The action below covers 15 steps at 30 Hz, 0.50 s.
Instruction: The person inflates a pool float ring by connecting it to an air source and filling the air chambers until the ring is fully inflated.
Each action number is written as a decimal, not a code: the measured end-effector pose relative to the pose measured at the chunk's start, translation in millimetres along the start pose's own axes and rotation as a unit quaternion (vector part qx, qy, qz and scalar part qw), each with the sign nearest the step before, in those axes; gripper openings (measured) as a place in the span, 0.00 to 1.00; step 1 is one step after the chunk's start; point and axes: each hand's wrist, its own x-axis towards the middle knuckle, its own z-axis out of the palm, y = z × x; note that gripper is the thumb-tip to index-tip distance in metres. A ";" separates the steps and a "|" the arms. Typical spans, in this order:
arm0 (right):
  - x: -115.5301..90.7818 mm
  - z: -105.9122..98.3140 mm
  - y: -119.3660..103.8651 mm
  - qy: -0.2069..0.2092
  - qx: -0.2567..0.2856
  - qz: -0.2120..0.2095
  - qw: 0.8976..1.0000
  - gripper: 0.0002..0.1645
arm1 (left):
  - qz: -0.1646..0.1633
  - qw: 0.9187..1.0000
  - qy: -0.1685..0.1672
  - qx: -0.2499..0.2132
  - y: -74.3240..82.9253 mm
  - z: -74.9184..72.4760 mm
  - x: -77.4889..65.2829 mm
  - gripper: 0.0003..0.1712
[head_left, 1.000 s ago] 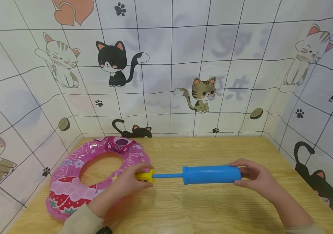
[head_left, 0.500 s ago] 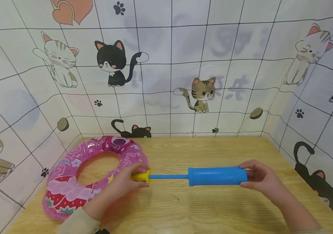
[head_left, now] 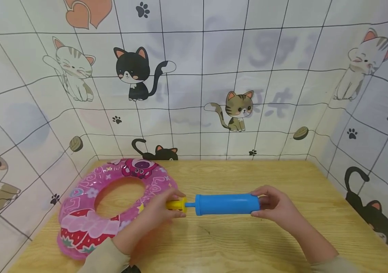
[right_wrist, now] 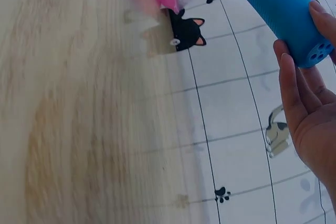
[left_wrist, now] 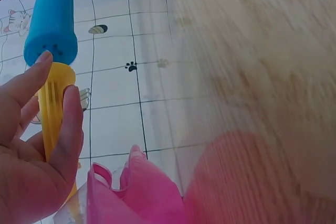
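A blue hand pump (head_left: 228, 204) is held level over the table between both hands. My left hand (head_left: 161, 208) grips its yellow handle (head_left: 177, 205), thumb and fingers around it. Only a short length of the blue rod (head_left: 190, 204) shows between handle and barrel. With fingertips and thumb, my right hand (head_left: 276, 206) pinches the barrel's right end. In the right wrist view, small holes show in that end cap (right_wrist: 319, 52). A pink inflatable swim ring (head_left: 78, 201) with strawberry prints lies on the left, partly behind my left hand.
The wooden table (head_left: 241, 242) runs back to a white grid-lined wall covering (head_left: 187, 83) printed with cartoon cats. The same covering encloses the left and right sides. Near my left sleeve (head_left: 107, 258) a small dark object (head_left: 130, 269) shows at the bottom edge.
The rod was drawn out a little further half a second ago; now it is mostly pushed in. My right hand and the barrel have moved left toward my left hand.
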 end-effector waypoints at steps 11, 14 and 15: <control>4.8 16.3 2.8 0.003 -0.034 -0.019 0.999 0.26 | 0.006 0.999 0.012 0.043 6.0 6.8 0.8 0.27; 1.9 7.5 1.0 -0.001 -0.055 -0.063 0.996 0.26 | 0.004 0.999 0.018 0.047 4.8 3.3 0.2 0.26; 0.5 3.6 0.3 -0.004 -0.056 -0.075 0.996 0.27 | 0.002 0.999 0.020 0.047 4.0 1.8 -0.1 0.25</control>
